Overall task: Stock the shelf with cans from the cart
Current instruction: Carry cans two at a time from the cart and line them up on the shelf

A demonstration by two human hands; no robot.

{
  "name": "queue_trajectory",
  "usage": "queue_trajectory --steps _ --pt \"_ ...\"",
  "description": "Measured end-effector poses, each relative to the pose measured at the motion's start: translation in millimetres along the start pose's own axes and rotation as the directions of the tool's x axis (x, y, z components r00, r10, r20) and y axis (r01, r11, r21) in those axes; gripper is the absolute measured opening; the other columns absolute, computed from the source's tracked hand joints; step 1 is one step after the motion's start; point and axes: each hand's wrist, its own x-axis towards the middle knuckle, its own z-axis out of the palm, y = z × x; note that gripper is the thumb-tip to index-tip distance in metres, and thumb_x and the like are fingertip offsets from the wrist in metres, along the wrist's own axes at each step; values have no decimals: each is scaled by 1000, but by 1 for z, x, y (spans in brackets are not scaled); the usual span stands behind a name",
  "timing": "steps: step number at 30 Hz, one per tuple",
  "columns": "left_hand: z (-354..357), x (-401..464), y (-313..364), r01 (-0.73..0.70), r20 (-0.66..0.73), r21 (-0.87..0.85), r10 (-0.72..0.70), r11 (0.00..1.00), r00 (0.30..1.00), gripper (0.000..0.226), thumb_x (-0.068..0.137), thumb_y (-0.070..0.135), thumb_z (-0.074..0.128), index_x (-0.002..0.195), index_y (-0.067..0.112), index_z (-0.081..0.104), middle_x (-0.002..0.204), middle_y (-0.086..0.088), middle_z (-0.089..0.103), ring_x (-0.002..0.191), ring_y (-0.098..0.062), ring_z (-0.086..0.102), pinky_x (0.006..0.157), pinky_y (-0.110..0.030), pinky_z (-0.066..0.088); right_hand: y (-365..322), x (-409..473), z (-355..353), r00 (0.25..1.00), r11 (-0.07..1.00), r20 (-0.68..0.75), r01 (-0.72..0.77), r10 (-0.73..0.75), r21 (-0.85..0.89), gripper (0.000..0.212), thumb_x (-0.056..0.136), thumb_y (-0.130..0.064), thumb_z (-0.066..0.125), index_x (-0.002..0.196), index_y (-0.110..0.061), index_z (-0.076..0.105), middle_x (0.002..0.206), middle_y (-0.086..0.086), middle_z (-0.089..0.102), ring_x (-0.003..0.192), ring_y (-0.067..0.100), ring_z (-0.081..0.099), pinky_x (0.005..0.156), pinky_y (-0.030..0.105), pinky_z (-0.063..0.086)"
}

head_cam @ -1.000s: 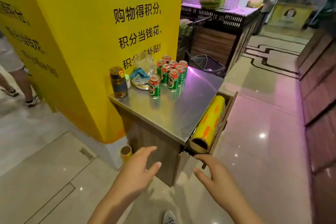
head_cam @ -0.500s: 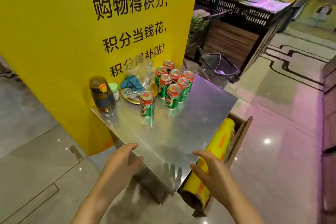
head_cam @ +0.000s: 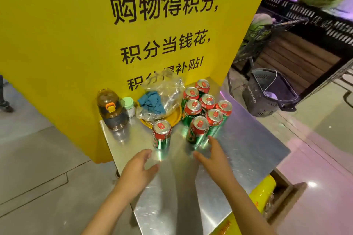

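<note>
Presently both hands hover spread and empty over the steel cart top [head_cam: 248, 145]. Just ahead of the left hand [head_cam: 140, 170] stands a lone can [head_cam: 161, 133]; the right hand [head_cam: 214, 158] nears the clustered cans [head_cam: 205, 108], probably positioned to take one each.

Bright overhead store light; glare streaks the steel tabletop [head_cam: 248, 145] beyond both hands; purple cast right; edges bend and blur.

Single head view, looking forward and steeply down from close above steel counter [head_cam: 238, 150], facing yellow pillar [head_cam: 76, 44]; wide-angle.
</note>
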Motion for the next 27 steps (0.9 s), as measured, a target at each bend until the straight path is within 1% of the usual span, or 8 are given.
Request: queue_trajectory --steps 4,7,9,11,14,20,23,27 --pt "12 33 10 50 -59 -98 -56 994 997 43 81 20 71 118 20 48 106 10 49 103 -12 46 83 -23 36 4 41 6 998 990 -52 -19 27 138 69 78 -23 75 135 -26 38 136 -5 50 124 14 47 106 38 39" --pt "21 51 15 57 -81 -178 -73 982 994 54 77 18 75 122 20 44 109 11 48 105 -10 44 83 -22 35 12 56 14 996 981 -57 -50 62 190 73 78 -21 75 138 -26 33 134 -8 48 126 16 47 104 35 37" --pt "24 61 17 36 -105 -219 -60 975 993 62 75 14 77 126 18 43 113 8 48 101 -5 45 76 -10 35 18 61 19 993 978 -90 -56 75 199 74 76 -21 76 137 -28 33 133 -10 49 125 15 47 104 36 38" --pt "27 68 18 -10 -157 -246 -29 969 987 61 71 11 80 119 24 44 112 9 51 96 -1 49 70 1 34 23 64 23 989 979 -120 -60 84 195 72 75 -24 77 134 -29 36 131 -12 49 124 14 49 102 35 39" --pt "31 79 15 -55 -226 -240 0 969 974 64 67 17 83 114 33 43 114 8 54 104 -6 51 75 -1 34 26 68 26 981 983 -156 -86 111 162 75 73 -33 78 135 -27 37 136 -5 49 124 16 50 100 35 41" --pt "34 86 11 -68 -233 -292 -2 954 972 64 67 19 83 121 26 49 116 9 60 103 1 56 80 -2 40 24 70 28 973 996 -214 -79 87 46 77 70 -43 78 133 -24 39 134 1 49 120 22 52 98 39 45" --pt "32 86 13 -65 -238 -314 -12 947 971 61 66 18 83 116 30 50 108 14 61 93 14 55 73 1 39 23 71 25 974 993 -209 -70 89 95 67 66 -39 82 120 -29 43 124 -4 57 110 16 57 93 33 45" --pt "30 80 16 -66 -249 -324 -18 944 968 61 65 18 84 114 33 50 104 21 59 89 19 54 69 3 38 21 70 20 982 992 -171 -56 76 116 66 65 -34 84 113 -32 40 113 -8 56 98 9 53 90 30 45"
